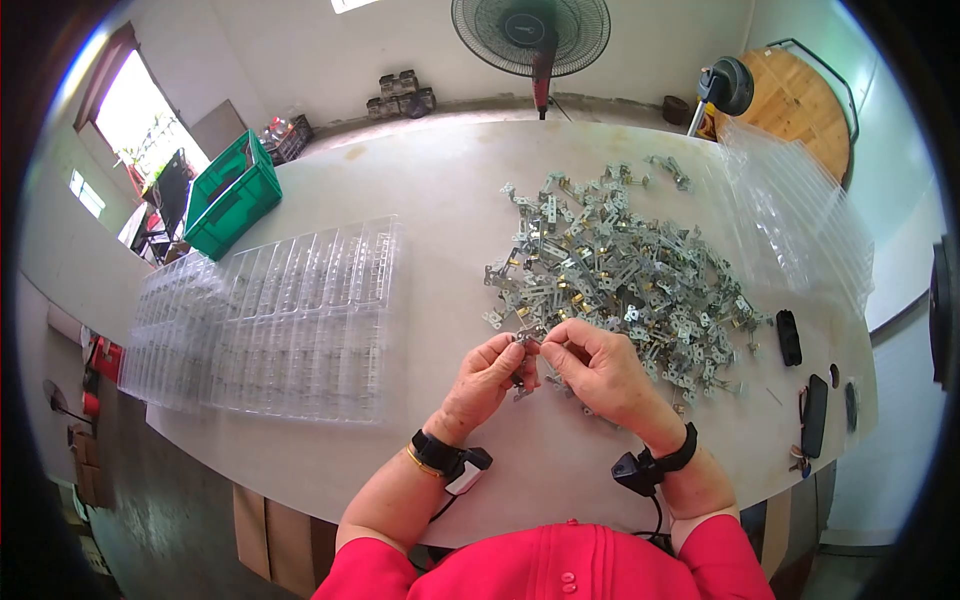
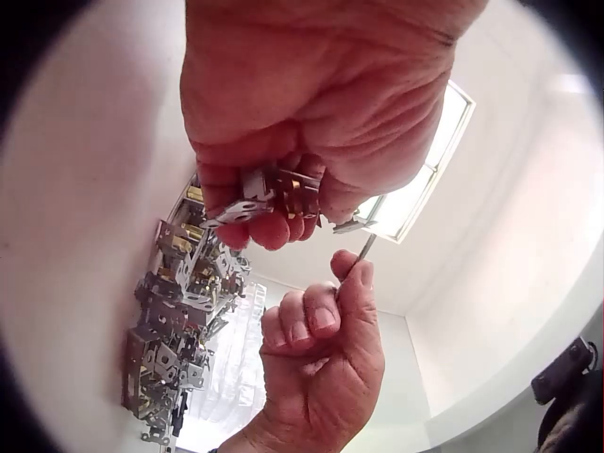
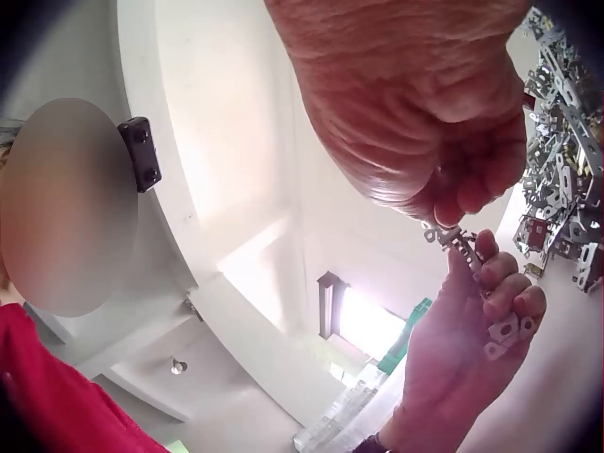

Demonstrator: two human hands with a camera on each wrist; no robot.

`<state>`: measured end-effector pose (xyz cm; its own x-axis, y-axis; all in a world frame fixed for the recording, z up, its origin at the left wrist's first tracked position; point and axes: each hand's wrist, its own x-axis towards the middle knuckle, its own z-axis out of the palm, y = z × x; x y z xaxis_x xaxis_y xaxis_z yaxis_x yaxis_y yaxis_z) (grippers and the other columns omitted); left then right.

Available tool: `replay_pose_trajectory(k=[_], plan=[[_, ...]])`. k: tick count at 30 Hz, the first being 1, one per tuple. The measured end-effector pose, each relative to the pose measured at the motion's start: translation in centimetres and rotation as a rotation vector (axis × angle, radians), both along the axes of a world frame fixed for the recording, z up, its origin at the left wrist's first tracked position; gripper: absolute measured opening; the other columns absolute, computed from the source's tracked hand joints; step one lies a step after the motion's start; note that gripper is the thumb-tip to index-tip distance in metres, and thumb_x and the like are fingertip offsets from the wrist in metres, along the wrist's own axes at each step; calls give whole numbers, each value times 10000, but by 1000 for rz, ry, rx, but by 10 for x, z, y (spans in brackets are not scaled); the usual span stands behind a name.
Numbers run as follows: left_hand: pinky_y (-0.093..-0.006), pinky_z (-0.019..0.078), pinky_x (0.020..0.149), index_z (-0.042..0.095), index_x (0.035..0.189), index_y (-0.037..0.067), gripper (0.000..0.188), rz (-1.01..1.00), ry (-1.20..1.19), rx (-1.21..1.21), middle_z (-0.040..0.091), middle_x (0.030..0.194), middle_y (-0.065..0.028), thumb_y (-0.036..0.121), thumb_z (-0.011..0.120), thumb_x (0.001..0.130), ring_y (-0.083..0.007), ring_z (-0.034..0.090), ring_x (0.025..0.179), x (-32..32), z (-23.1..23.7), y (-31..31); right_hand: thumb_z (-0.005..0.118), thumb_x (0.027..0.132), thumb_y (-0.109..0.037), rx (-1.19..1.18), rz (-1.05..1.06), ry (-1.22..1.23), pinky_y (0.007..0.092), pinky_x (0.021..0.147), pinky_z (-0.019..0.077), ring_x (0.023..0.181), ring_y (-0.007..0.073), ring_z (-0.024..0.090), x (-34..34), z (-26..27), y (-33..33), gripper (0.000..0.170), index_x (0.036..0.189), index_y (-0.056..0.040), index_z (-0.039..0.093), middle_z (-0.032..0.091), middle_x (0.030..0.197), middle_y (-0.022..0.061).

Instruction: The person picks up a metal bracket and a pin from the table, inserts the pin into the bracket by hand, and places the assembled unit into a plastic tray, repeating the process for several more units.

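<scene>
My left hand [image 1: 478, 388] grips a small metal bracket assembly [image 2: 294, 193] with brass-coloured and dark parts, held between the thumb and curled fingers. Close against it, at the near edge of the pile, is my right hand [image 1: 612, 378]. Between its thumb and forefinger it pinches a thin metal rod [image 2: 367, 246], whose far end reaches the assembly in the left wrist view. A flat plate with holes [image 3: 510, 332] shows at the left fingers in the right wrist view. Just beyond both hands lies a large heap of similar metal brackets [image 1: 610, 265].
Clear compartment trays [image 1: 300, 325] lie at the left, with a green crate [image 1: 235, 205] behind them. More clear plastic trays [image 1: 800, 215] are at the right. A black case [image 1: 815, 415], a dark block [image 1: 789, 338] and a thin loose pin [image 1: 773, 396] lie near the right edge.
</scene>
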<state>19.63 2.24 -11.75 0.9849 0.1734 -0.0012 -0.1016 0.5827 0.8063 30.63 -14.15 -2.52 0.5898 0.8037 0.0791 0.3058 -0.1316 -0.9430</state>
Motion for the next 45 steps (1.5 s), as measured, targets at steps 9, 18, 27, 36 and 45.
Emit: replay_pose_trajectory(k=[9,18,27,36,45], plan=[[-267,468,696,614,1081,51,214,30,77,83,614,875,-17,240,518,1057,-132,575,760,0,3,-3,648,968,-153,-18,-14,-112,241,499,355,559,29,436,-2,2,0,125,958,-29,649,513,606,-39],[-225,444,672,650,1087,53,220,87,72,196,573,836,29,245,553,1044,-74,519,738,0,1,-3,646,943,-148,-120,-33,-109,351,570,458,595,232,599,-1,5,-3,210,1104,-37,568,637,701,116],[-214,414,639,608,1034,52,169,89,87,355,571,799,20,219,579,1029,-66,517,724,-1,3,-7,607,966,-145,-83,44,-61,360,584,461,617,227,615,0,2,-3,238,1168,-26,561,641,715,129],[-211,437,663,628,1038,40,168,114,103,458,566,842,49,206,623,1011,-39,503,743,-1,6,-10,632,961,-160,-185,5,-73,276,606,470,659,97,590,-3,8,-3,134,1029,-47,656,626,748,42],[-218,402,665,645,1063,28,191,117,-4,710,541,835,56,203,660,988,-43,445,754,-1,-3,-16,671,925,-158,29,-69,-282,315,633,468,693,184,576,0,-5,0,106,977,-66,664,580,848,83]])
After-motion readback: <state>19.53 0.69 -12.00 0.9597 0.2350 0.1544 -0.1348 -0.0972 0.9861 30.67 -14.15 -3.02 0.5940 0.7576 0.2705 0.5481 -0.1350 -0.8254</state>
